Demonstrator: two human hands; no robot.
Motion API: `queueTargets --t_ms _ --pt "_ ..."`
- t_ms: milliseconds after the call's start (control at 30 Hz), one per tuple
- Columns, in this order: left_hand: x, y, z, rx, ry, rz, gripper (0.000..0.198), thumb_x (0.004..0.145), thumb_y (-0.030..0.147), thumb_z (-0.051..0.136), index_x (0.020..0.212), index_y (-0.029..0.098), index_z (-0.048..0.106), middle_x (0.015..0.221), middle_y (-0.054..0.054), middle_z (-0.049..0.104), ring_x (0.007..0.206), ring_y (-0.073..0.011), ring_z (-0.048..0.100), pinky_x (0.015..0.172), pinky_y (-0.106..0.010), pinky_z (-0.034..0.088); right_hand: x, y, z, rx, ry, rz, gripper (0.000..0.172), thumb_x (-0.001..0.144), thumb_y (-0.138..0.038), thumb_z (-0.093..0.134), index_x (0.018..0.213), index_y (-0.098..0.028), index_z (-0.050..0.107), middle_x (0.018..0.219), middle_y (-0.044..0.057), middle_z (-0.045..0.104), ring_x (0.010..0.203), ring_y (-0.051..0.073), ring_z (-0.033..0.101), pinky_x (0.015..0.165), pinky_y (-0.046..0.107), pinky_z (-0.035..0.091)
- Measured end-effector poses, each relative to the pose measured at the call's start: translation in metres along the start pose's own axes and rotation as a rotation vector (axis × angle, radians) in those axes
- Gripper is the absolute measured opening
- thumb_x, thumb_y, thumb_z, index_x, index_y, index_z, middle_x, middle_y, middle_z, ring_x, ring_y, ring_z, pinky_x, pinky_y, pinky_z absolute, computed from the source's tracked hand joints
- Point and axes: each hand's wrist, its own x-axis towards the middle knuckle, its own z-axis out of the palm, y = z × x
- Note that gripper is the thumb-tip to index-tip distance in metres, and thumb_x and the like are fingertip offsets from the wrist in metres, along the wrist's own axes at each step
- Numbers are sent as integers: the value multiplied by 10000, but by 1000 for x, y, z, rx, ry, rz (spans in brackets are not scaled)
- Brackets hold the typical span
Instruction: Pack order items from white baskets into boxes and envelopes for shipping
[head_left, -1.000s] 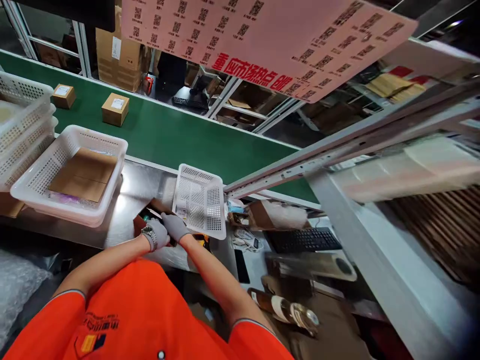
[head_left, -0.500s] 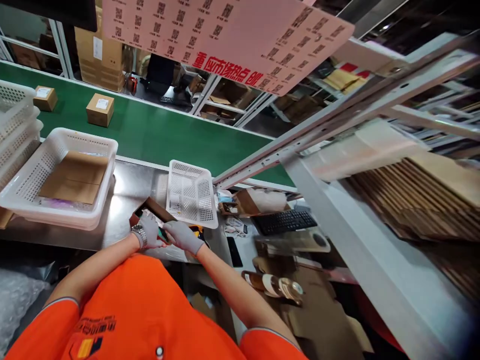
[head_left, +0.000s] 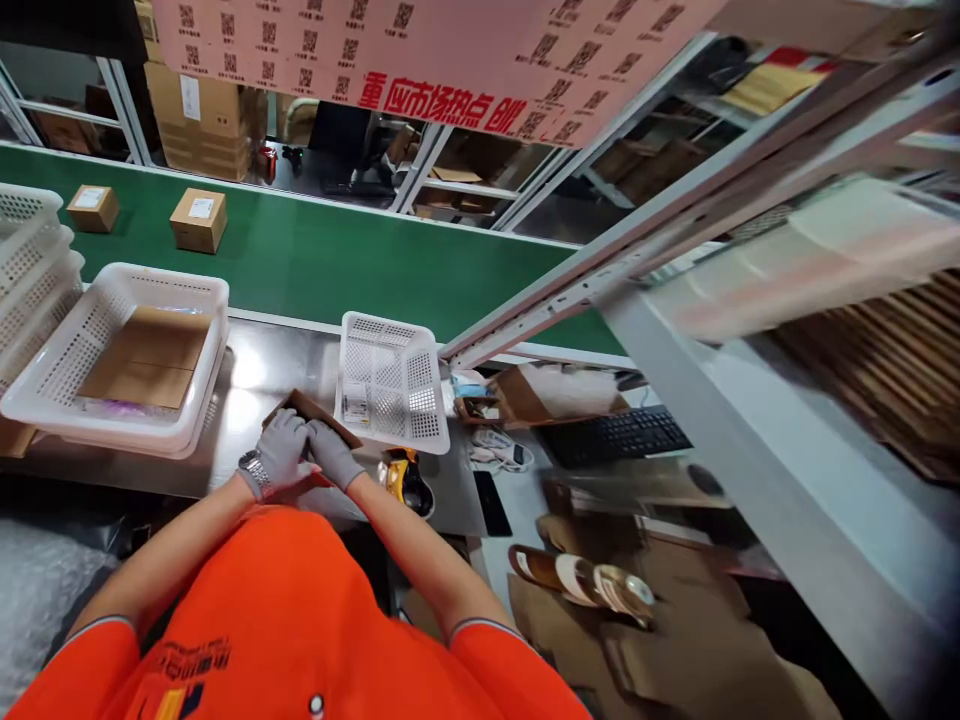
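Observation:
A small brown cardboard box (head_left: 341, 427) lies open on the steel bench in front of my body. My left hand (head_left: 283, 452), in a grey glove with a metal watch at the wrist, is closed over its near left part. Close against it, my right hand (head_left: 335, 456), also gloved, is closed at the near right side. Between the hands a bit of red shows low down. The hands cover most of the box's inside, so its contents are hidden. A yellow and black tape dispenser (head_left: 409, 482) sits to the right of my right hand.
A white perforated basket (head_left: 442, 425) stands behind the box. At left, another white basket (head_left: 214, 375) holds flat cardboard, beside stacked baskets. Small parcels (head_left: 199, 222) sit on a green conveyor (head_left: 337, 245). To the right are a phone (head_left: 492, 503), a keyboard, bottles (head_left: 577, 580) and a metal post.
My hands have drawn together over the box, and the green item seen between them is now covered. My right hand has moved left, uncovering the tape dispenser. The view has shifted slightly.

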Motion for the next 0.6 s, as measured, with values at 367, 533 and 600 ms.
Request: queueTargets --t_ms 367,533,600 --pt "2 -27 -10 100 -204 -83 755 748 783 902 1155 151 832 1305 -226 743 1399 -502 578 1224 -593 440 -4 15 -5 488 123 -108 233 1042 -143 557 1151 -179 759 1177 109 785 1109 237 720 1035 358 551" --pt "28 -17 -7 129 -241 -242 705 905 765 785 1240 144 785 1396 -268 673 1311 -444 618 1033 -485 541 -10 25 -17 918 54 -76 329 1077 -309 496 1220 -181 763 1237 110 812 1167 253 750 1068 394 589" --pt "36 -16 0 96 -230 -330 741 887 748 817 1290 129 753 1431 -267 643 1292 -427 643 1008 -453 551 -18 24 -22 969 60 -59 392 1101 -376 465 1271 -184 761 1282 122 810 1192 268 756 1076 423 603"
